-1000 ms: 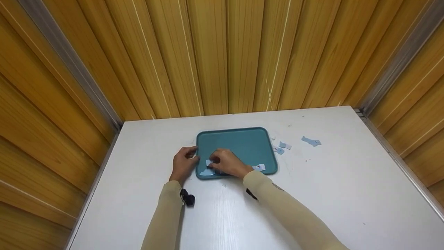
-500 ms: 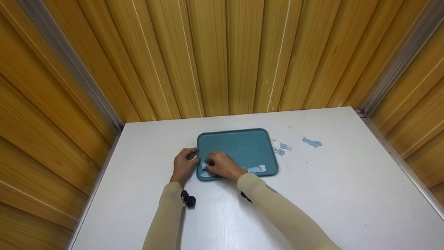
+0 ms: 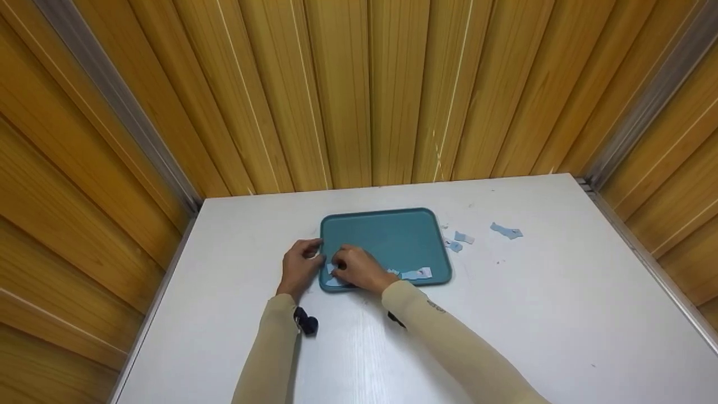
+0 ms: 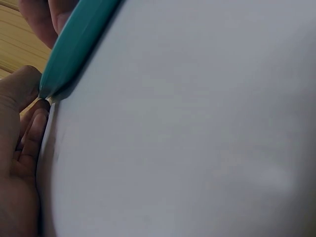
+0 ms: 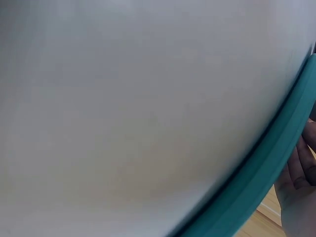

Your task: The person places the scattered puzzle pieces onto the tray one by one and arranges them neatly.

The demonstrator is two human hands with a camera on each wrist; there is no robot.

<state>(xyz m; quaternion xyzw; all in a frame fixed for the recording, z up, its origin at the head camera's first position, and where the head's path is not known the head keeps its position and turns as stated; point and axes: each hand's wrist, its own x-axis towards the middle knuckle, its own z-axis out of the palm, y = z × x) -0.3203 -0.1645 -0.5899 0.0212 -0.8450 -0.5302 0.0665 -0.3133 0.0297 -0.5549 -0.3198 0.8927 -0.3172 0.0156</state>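
Observation:
A teal tray (image 3: 387, 235) lies on the white table in the head view. My left hand (image 3: 297, 266) rests at its left edge, thumb and index fingertip touching the rim with a gap between them. Over the tray's front left corner, my right hand (image 3: 362, 268) pinches a light blue paper scrap (image 3: 330, 269), partly hidden under the fingers. Just in front lies another blue scrap (image 3: 334, 281). More torn paper (image 3: 417, 273) lies along the tray's front right edge. The left wrist view shows the tray's rim (image 4: 74, 44) by the thumb.
Several loose paper scraps (image 3: 463, 237) lie right of the tray, and a longer torn strip (image 3: 506, 230) sits farther right. Yellow wood-look panels (image 3: 348, 95) wall in the table (image 3: 549, 314) at the back and sides.
Over the last second my right hand has shifted slightly left with the scrap, toward the tray's left edge, then stayed nearly still. My left hand has stayed at the rim.

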